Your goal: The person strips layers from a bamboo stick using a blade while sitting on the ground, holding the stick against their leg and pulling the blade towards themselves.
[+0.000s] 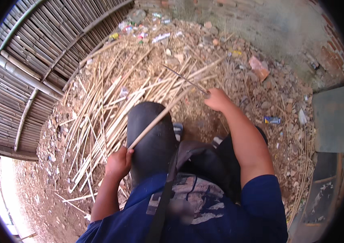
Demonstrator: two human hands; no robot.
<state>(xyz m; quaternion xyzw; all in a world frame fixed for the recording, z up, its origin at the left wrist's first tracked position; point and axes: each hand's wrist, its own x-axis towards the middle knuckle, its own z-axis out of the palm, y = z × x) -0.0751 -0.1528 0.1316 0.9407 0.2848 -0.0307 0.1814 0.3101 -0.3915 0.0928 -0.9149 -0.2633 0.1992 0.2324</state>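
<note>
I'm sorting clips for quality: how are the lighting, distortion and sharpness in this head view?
Head view: daylight is even over the pale split bamboo strips and the rubble-strewn dirt ground; the lower left corner is blown out white; fisheye bends the woven bamboo wall; black vignette rims the frame; the hands look sharp.

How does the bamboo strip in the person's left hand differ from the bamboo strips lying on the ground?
The held strip is lifted and slants across the person's knee, gripped by the left hand; the strips on the ground lie flat in a loose heap. The held one meets the thin blade in the right hand; the others are untouched. All are pale, long and slender.
</note>
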